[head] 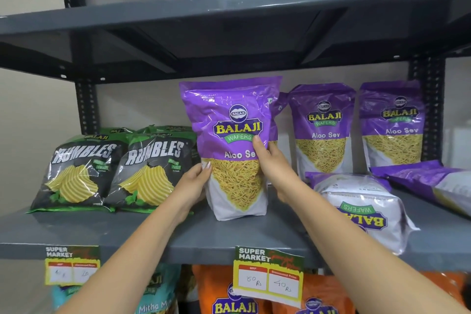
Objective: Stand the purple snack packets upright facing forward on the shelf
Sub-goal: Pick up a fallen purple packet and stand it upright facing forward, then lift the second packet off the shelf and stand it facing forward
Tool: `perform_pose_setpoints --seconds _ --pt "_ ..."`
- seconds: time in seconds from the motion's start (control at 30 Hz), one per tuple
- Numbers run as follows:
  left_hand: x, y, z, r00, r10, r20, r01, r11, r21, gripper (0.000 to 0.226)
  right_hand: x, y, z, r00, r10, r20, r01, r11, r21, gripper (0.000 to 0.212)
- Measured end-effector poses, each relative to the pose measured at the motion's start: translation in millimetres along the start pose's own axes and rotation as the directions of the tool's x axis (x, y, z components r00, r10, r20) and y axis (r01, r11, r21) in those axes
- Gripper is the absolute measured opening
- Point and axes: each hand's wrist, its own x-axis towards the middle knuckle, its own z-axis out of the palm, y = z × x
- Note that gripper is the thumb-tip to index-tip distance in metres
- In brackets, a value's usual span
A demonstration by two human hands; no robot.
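Purple glossy plastic snack packet (230, 145): light, crinkly, slippery; left hand (195, 183) & right hand (274, 160) clamp its sides, best held low.

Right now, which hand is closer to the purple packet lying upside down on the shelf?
Right. The right hand grips the upright purple packet on its right side, just left of the upside-down packet. The left hand holds the upright packet's far side.
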Motion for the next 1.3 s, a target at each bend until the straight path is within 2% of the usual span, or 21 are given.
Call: perform_pose_setpoints --seconds 0.13,0.27,0.4,0.47,0.57,0.63,0.67,0.7,0.77,0.8,0.83,0.87,0.9,0.93,0.97,1.03,1.1,1.13,1.17,1.23,1.3 --pt "-23.7 4.9 -3.3 0.999 0.046 -0.011 -0.045 0.999 0.024 0.031 -16.1 -3.6 -2.9 1.0 -0.024 0.015 0.025 0.999 -0.021 0.05" --pt "-39.7 6.0 -3.8 0.996 0.081 -0.024 -0.08 0.996 0.031 0.024 -31.5 -9.5 -4.9 0.999 -0.045 0.02 0.045 0.999 -0.021 0.055" --pt "-45.0 6.6 -3.9 0.997 0.07 -0.028 -0.069 0.997 0.015 0.021 -41.9 -15.7 -2.2 0.999 -0.038 -0.013 0.037 0.998 -0.059 0.065" --pt "-46.9 7.4 -2.1 0.998 0.056 -0.039 -0.056 0.998 0.01 0.021 -44.7 -17.8 -1.0 0.999 -0.032 -0.024 0.03 0.997 -0.071 0.061" --pt "-51.1 9.0 3.5 0.991 0.063 -0.116 -0.055 0.996 0.075 0.046 -48.5 -22.7 -0.1 1.0 0.008 -0.006 -0.009 0.997 -0.073 0.071" --pt "-55.5 10.9 8.6 0.961 0.131 -0.242 -0.095 0.984 0.153 0.062 -52.3 -30.7 -4.8 0.999 0.032 -0.003 -0.032 0.996 -0.087 0.077" --pt "-60.8 11.6 10.0 0.92 0.211 -0.331 -0.15 0.968 0.202 0.063 -54.4 -36.0 -10.8 1.0 0.025 -0.013 -0.027 0.996 -0.089 0.077" --pt "-68.6 12.9 11.6 0.845 0.328 -0.422 -0.228 0.935 0.271 0.06 -56.5 -41.9 -21.4 0.999 0.004 -0.032 -0.007 0.995 -0.098 0.073" --pt "-87.7 18.3 17.5 0.577 0.64 -0.508 -0.444 0.768 0.462 0.046 -59.0 -52.6 -52.8 0.995 -0.073 -0.069 0.062 0.986 -0.157 0.056" --pt "-96.9 22.4 24.7 0.446 0.763 -0.467 -0.547 0.646 0.532 0.04 -59.8 -56.9 -72.0 0.99 -0.11 -0.093 0.09 0.977 -0.194 0.043" --pt "-104.1 24.7 34.6 0.363 0.851 -0.379 -0.647 0.523 0.555 0.035 -59.5 -59.3 -92.7 0.984 -0.129 -0.122 0.099 0.969 -0.228 0.032" --pt "-109.3 26.7 46.4 0.333 0.905 -0.265 -0.739 0.425 0.523 0.029 -58.0 -59.5 -112.8 0.978 -0.133 -0.161 0.088 0.962 -0.259 0.025" --pt "-112.9 30.3 60.7 0.356 0.922 -0.15 -0.803 0.384 0.455 0.024 -55.1 -57.0 -132.7 0.97 -0.124 -0.207 0.059 0.954 -0.294 0.023" --pt "-112.5 34.3 77.3 0.428 0.903 -0.044 -0.825 0.411 0.387 0.021 -52.2 -52.2 -152.7 0.964 -0.102 -0.245 0.015 0.943 -0.333 0.023" --pt "-109.0 38.8 93.6 0.532 0.846 0.039 -0.8 0.486 0.352 0.021 -48.5 -44.7 -170.3 0.961 -0.066 -0.269 -0.043 0.924 -0.38 0.024" --pt "-93.4 46.2 127.9 0.762 0.638 0.114 -0.63 0.687 0.363 0.023 -42.7 -23.6 -200.4 0.949 0.022 -0.315 -0.191 0.835 -0.516 0.023" --pt "-66.4 48.6 158.2 0.93 0.347 0.121 -0.366 0.849 0.381 0.022 -37.7 1.3 -220.5 0.921 0.122 -0.37 -0.354 0.657 -0.665 0.032" --pt "-51.8 50.4 171.3 0.975 0.186 0.122 -0.22 0.89 0.4 0.028 -37.0 12.5 -225.1 0.911 0.171 -0.376 -0.402 0.575 -0.712 0.044" --pt "-38.4 53.0 184.5 0.991 0.046 0.127 -0.095 0.907 0.411 0.039 -36.4 20.4 -229.0 0.904 0.22 -0.366 -0.425 0.542 -0.725 0.055" --pt "-21.7 55.8 203.0 0.971 -0.171 0.166 0.087 0.902 0.422 0.057 -35.4 30.6 -230.7 0.9 0.285 -0.33 -0.436 0.579 -0.689 0.064" --pt "-13.5 56.5 211.4 0.928 -0.302 0.219 0.161 0.854 0.495 0.067 -34.3 32.0 -228.2 0.892 0.324 -0.316 -0.452 0.672 -0.586 0.059"
